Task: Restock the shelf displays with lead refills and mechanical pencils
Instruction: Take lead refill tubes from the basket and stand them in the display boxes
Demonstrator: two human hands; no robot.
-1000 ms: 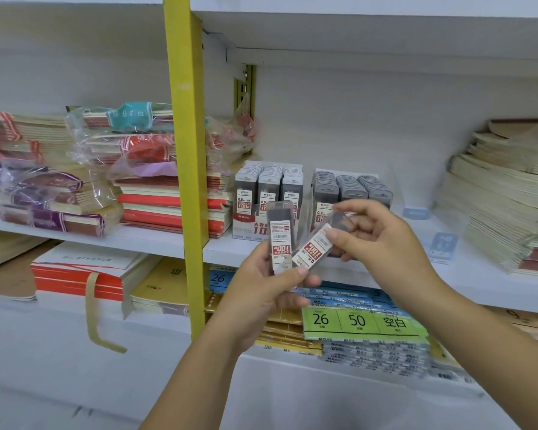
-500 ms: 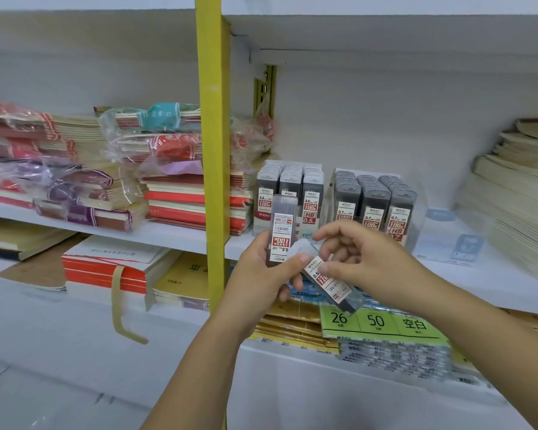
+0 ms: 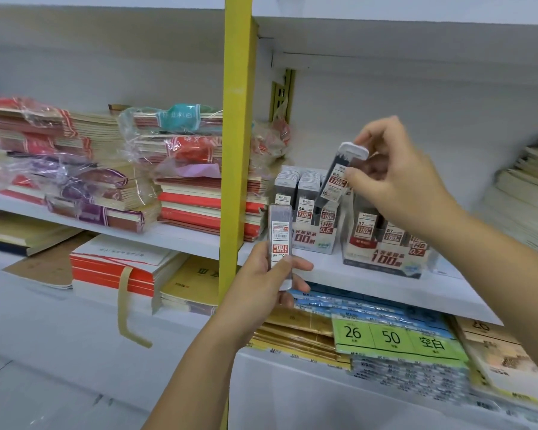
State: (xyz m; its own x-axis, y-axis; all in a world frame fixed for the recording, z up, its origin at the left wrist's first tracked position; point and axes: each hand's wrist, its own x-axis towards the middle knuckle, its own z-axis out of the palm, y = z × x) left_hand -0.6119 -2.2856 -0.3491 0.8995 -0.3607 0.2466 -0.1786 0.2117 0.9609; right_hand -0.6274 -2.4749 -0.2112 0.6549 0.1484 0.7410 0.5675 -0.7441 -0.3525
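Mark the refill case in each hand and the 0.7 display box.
Right-hand refill case point(image 3: 335, 182): head view, on its label.
Left-hand refill case point(image 3: 280, 238): head view, on its label.
0.7 display box point(image 3: 382, 259): head view, on its front panel.

Right hand point(image 3: 398, 181) pinches tilted lead case point(image 3: 339, 178) over display box point(image 3: 305, 240).

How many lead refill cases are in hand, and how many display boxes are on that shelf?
Lead refill cases in hand: 2 (upright case in left hand; tilted case in right hand)
Display boxes on shelf: 2 (0.5 box; 0.7 box)
Total: 4
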